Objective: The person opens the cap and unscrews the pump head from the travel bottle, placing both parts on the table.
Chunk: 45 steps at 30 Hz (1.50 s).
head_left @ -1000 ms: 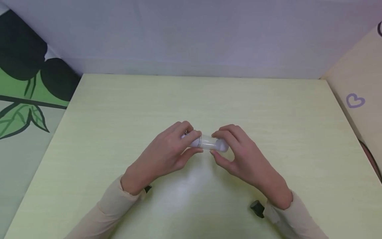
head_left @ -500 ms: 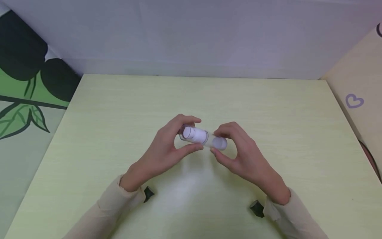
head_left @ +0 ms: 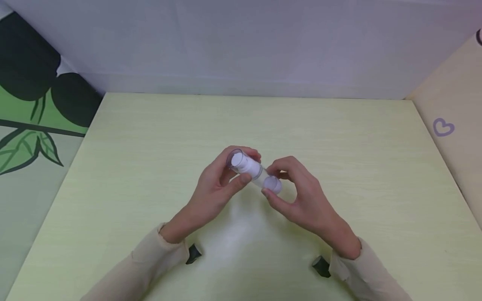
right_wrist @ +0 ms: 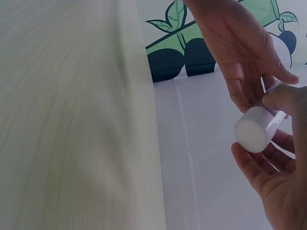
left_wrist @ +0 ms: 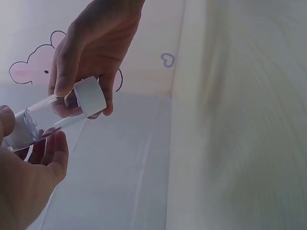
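Above the table, both hands hold a small clear cylindrical bottle [head_left: 250,168] with a white part inside its clear capped end and a white base. It tilts, with the clear end up to the left. My left hand [head_left: 211,188] grips that end between thumb and fingers. At the lower right end, my right hand [head_left: 306,196] pinches the bottle near the base between thumb and fingers. The white base [left_wrist: 90,96] sticks out past the right fingers in the left wrist view. In the right wrist view the base's round face [right_wrist: 252,129] shows; the left hand partly hides behind the right thumb.
A pale wood-look table [head_left: 263,125] lies beneath the hands. Behind it rises a plain greyish wall covering [head_left: 241,46]. Painted panels stand at the left [head_left: 34,108] and right [head_left: 452,125]. Small black pieces [head_left: 193,253] poke out at the sleeves.
The bottle has turned from nearly level to tilted, its clear end rising. My left fingers lifted off that end, then closed around it again. The right hand has kept its hold.
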Tool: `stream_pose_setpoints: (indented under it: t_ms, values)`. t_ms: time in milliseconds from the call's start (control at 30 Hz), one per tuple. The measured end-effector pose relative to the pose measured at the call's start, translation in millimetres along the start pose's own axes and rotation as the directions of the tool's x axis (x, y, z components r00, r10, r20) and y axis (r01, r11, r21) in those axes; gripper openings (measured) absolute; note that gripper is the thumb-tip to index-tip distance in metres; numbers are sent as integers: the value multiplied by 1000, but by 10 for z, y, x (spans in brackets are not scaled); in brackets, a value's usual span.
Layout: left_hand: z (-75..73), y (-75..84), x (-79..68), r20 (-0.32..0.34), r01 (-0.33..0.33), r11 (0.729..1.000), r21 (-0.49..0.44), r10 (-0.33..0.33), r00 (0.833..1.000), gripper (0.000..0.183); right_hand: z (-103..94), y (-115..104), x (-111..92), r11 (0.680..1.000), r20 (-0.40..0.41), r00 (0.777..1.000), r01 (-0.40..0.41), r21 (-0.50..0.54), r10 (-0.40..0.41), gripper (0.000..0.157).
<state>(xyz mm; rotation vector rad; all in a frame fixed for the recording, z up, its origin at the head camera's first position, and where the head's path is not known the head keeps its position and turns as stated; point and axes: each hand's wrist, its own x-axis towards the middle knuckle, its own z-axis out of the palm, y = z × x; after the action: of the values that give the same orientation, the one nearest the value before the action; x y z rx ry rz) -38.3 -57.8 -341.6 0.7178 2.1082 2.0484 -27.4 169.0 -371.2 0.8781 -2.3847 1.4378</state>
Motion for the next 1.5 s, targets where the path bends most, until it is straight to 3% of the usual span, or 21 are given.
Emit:
stream_pose_setpoints:
  t_ms: [167, 400, 933, 1133, 1500]
  values:
    - [15, -17, -17, -23, 22, 999, -28, -22, 999, 39, 13, 13, -3, 1000, 2, 1000, 11, 2, -11, 44]
    - [-3, -17, -14, -6, -19, 1000, -15, 19, 1000, 59, 14, 11, 2, 1000, 17, 999, 27, 0, -27, 42]
    - [18, -48, -10, 3, 7, 1000, -29, -7, 1000, 65, 20, 15, -2, 1000, 68, 998, -2, 4, 2, 46]
    - [38, -19, -6, 8, -3, 999, 51, 3, 1000, 61, 12, 16, -5, 1000, 96, 995, -19, -4, 19, 47]
    - [62, 67, -15, 34, -1, 996, 95, -2, 999, 29, 1, 32, -1, 999, 133, 991, 19, -29, -15, 46]
